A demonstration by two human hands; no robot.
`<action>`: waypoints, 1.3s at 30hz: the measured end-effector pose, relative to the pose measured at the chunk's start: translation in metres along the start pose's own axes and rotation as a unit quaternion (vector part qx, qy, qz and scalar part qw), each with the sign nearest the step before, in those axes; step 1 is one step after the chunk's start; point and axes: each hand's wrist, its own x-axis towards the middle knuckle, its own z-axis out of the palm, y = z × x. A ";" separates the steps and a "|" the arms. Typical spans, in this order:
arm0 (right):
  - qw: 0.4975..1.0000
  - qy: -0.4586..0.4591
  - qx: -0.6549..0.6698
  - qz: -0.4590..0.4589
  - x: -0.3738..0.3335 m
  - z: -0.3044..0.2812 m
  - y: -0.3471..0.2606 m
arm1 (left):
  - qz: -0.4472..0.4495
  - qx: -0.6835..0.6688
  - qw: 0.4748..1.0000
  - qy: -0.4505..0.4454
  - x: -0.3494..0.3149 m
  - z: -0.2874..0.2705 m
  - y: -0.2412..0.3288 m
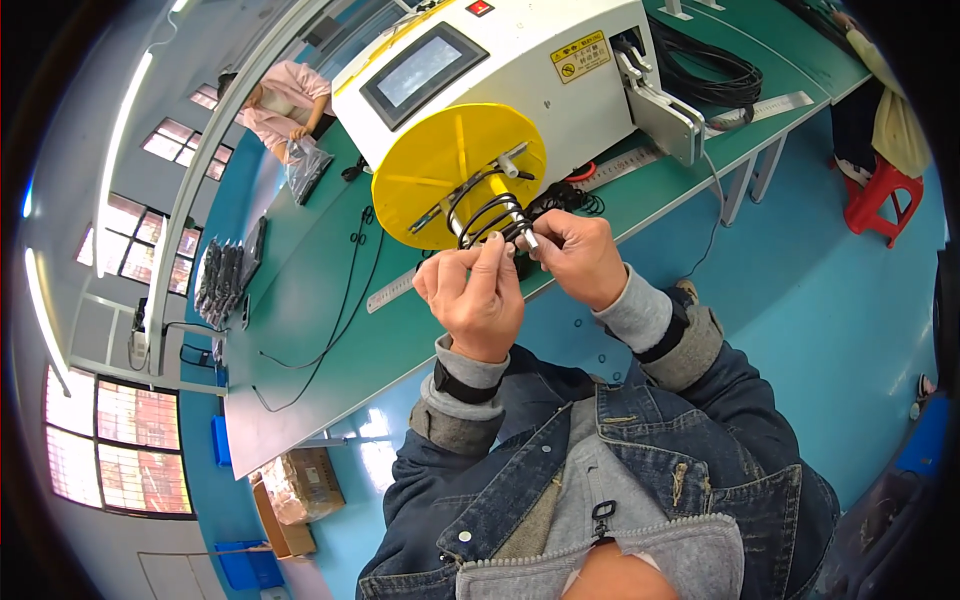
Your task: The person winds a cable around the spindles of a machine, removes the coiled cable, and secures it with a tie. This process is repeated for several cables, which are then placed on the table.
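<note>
A white boxy machine point(520, 70) with a dark screen point(422, 72) stands on the green counter point(300, 330), and a flat round yellow disc point(450, 170) is mounted on its front face. Just below the disc, both hands meet at a coil of black cable point(487, 215) wound in several loops around the disc's metal pegs. The left hand point(475, 300) pinches the coil's lower edge between thumb and fingertips; the right hand point(575, 255) is closed on the coil from the other side, with a short silvery end showing at its fingers. The coil partly hides the lower rim of the disc. To the right of the machine lies a larger bundle of black cable point(715, 75), beside a long metal ruler point(770, 105). A second ruler point(390, 290) lies on the counter below the disc, left of the hands, with one thin black wire point(340, 310) trailing past it. Beyond the machine's left side another person in pink point(285, 105) handles a clear plastic bag point(305, 165). A red stool point(880, 200) stands on the blue floor to the far right of the machine.
</note>
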 end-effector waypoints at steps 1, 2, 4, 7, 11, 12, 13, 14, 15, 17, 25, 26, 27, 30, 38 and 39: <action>1.000 0.001 0.013 0.012 0.001 0.001 0.001 | 0.000 0.002 1.000 0.001 0.002 0.000 0.000; 1.000 0.000 0.014 0.011 0.002 0.000 0.001 | -0.052 -0.040 0.997 -0.035 0.004 -0.002 -0.001; 0.999 -0.021 -0.026 -0.013 0.010 -0.007 0.004 | -0.156 -0.122 0.975 -0.103 0.009 -0.007 -0.001; 0.997 -0.029 -0.068 -0.038 0.019 -0.014 0.003 | -0.162 -0.088 0.972 -0.148 0.018 -0.008 -0.007; 0.993 -0.041 -0.098 -0.048 0.032 -0.020 0.007 | -0.170 -0.107 0.960 -0.196 0.008 0.003 -0.035; 0.994 -0.067 -0.080 -0.039 0.037 -0.021 0.011 | -0.173 -0.124 0.954 -0.210 0.010 0.003 -0.038; 0.993 -0.094 -0.062 -0.030 0.040 -0.022 0.014 | -0.174 -0.123 0.955 -0.208 0.013 0.001 -0.040; 0.993 -0.096 -0.061 -0.031 0.042 -0.023 0.016 | -0.198 -0.148 0.941 -0.231 0.014 -0.003 -0.042; 0.992 -0.118 -0.036 -0.029 0.044 -0.023 0.019 | -0.223 -0.173 0.925 -0.253 0.016 -0.006 -0.044; 0.986 -0.162 0.013 -0.026 0.047 -0.022 0.024 | -0.248 -0.197 0.909 -0.272 0.020 -0.009 -0.044; 0.931 -0.151 0.330 0.046 0.033 0.002 0.031 | -0.157 -0.155 0.936 -0.273 0.021 -0.009 -0.041; 0.931 -0.152 0.329 0.047 0.028 0.007 0.031 | -0.151 -0.155 0.935 -0.280 0.021 -0.009 -0.038; 0.948 -0.113 0.295 0.022 0.023 0.013 0.030 | -0.145 -0.156 0.934 -0.287 0.021 -0.010 -0.036; 0.974 -0.036 0.224 -0.025 0.009 0.024 0.024 | -0.136 -0.148 0.930 -0.307 0.024 -0.012 -0.029; 0.995 0.028 0.090 -0.024 0.010 0.027 0.008 | -0.169 -0.215 0.913 -0.302 0.024 -0.008 -0.025; 0.996 0.018 0.086 -0.016 0.011 0.025 0.007 | -0.157 -0.210 0.916 -0.303 0.026 -0.007 -0.025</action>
